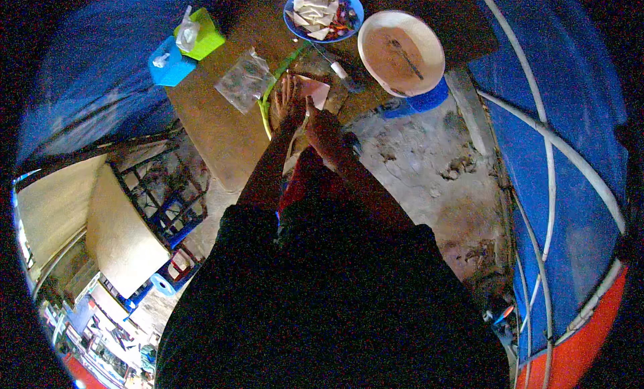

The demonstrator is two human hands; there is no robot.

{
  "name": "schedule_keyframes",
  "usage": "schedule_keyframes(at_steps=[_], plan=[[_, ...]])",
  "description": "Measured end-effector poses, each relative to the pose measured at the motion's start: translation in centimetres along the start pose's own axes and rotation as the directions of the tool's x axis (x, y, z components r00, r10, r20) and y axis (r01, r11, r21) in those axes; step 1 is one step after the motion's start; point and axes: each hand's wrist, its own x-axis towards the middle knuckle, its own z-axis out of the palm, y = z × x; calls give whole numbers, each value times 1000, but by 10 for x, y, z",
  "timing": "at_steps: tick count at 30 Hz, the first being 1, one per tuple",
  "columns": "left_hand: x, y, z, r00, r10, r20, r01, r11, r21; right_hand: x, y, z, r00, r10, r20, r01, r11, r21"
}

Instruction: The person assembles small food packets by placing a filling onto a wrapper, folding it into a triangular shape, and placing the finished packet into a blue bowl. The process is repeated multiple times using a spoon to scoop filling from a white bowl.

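Note:
My left hand (pixel 289 106) lies with its fingers stretched out flat at the left edge of a pinkish flat piece (pixel 314 90). My right hand (pixel 324 130) is beside it, closed, with one finger pointing onto the piece's near edge. What its other fingers hold, if anything, is hidden. A yellow-green curved rim (pixel 265 109) runs along the left of both hands. Just beyond the piece lies a slim tool with a white part (pixel 339 70). A clear plastic bag (pixel 245 82) lies to the left of my left hand.
Ahead is a blue bowl (pixel 288 19) of pale wedge-shaped sheets and dark and reddish bits. Right of it, a whitish basin (pixel 439 57) holds brownish contents and a spoon (pixel 406 59). Blue (pixel 172 66) and green (pixel 207 37) tissue boxes stand on the brown table (pixel 211 131).

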Motion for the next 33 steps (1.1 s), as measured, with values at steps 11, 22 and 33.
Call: schedule_keyframes(at_steps=[11,22,33], plan=[[23,-59,3,991,123,45,-121,992,-40,12,-1,1,998,-12,63,18,995,-97],[19,-60,17,982,49,182,-72,990,119,9,9,5,994,73,86,-62,991,-119],[16,-60,19,986,86,144,-106,984,142,1,16,12,977,-195,-87,186,978,-99]])
